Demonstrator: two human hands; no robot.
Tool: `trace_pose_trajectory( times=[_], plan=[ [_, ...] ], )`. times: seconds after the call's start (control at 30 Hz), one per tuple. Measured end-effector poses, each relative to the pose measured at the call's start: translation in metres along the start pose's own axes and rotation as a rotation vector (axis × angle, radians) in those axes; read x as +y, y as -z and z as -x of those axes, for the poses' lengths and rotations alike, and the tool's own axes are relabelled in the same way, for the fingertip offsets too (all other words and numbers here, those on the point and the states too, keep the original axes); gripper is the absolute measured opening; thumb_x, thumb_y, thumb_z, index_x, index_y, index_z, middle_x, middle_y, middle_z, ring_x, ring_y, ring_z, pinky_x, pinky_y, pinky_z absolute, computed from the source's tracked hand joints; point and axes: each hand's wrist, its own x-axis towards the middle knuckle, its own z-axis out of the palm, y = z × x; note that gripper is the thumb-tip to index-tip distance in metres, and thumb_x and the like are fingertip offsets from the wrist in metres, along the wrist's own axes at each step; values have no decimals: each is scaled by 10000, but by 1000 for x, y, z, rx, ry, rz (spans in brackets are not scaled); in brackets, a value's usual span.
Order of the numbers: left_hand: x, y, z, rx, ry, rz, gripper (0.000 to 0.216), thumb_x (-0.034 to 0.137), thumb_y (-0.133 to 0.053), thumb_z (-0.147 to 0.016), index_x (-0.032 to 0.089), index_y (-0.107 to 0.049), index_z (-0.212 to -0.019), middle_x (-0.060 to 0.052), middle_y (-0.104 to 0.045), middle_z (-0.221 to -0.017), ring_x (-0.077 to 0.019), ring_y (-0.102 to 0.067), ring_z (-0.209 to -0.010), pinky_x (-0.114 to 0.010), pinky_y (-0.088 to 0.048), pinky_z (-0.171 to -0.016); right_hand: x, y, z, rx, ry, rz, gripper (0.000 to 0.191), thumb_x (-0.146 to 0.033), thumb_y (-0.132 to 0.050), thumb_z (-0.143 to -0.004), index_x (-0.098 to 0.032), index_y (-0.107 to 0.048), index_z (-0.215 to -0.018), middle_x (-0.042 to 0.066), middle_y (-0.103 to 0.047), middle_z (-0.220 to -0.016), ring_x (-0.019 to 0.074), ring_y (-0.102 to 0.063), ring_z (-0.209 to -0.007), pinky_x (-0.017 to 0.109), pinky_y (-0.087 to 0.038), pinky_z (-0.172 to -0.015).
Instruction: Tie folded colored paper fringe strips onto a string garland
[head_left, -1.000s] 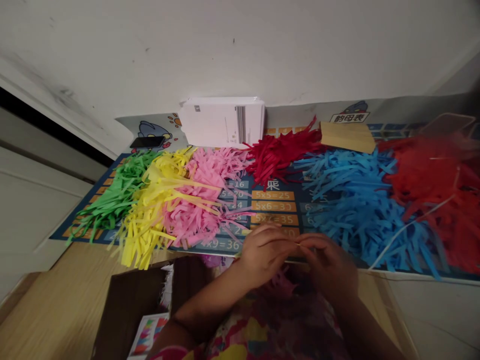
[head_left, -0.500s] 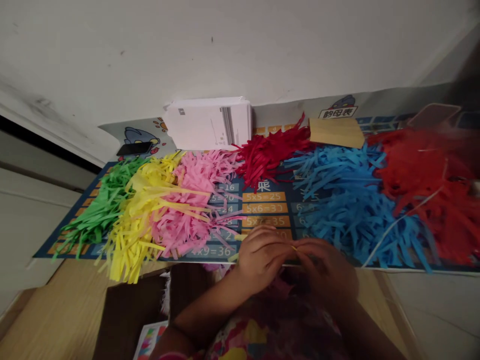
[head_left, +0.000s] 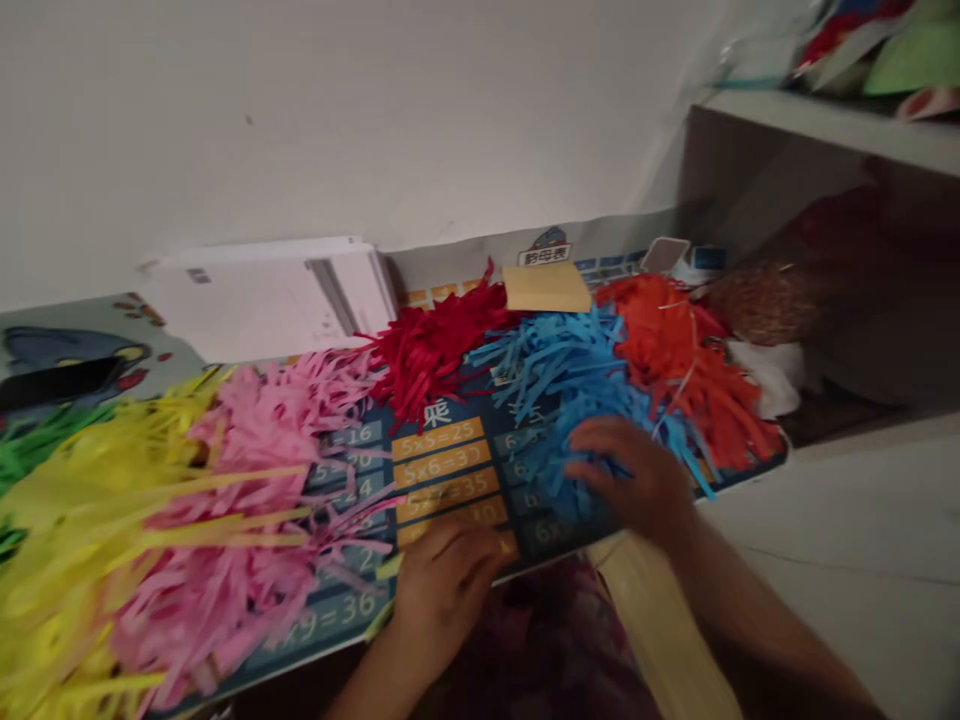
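My right hand (head_left: 630,475) rests on the pile of blue paper strips (head_left: 570,390), fingers curled down into them. At the near edge of the blue multiplication-table mat (head_left: 442,470) sits my left hand (head_left: 444,588), fingers curled closed; what they hold is hidden. Piles of paper strips lie across the mat: yellow (head_left: 82,500), pink (head_left: 247,500), dark red (head_left: 435,350), blue, and orange-red (head_left: 675,360). A sliver of green strips (head_left: 30,445) shows at the far left.
A white stack of papers (head_left: 270,295) leans on the wall behind the piles. A tan wooden block (head_left: 546,288) lies beyond the blue strips. A black phone (head_left: 52,382) lies at far left. A shelf unit (head_left: 817,200) with dark items stands right.
The view swung right and closer. My hands were pinched together at the mat's near edge; now they are apart, the right one reached out onto the blue strips.
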Motion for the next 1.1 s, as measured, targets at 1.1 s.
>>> trace_pose_trajectory(
  times=[1.1],
  plan=[
    [7,9,7,336,1005,1243,437,325,-966,-528,141,-698,-821,-23,-752,-695,-110,-667,-519,-177,-514,-503,-83,-37,-12,-573,-179,-362,287,-419,-602,-877,-222,-731,-713,-1,-686,-632,148,-620,-592,263,-442,-599]
  ],
)
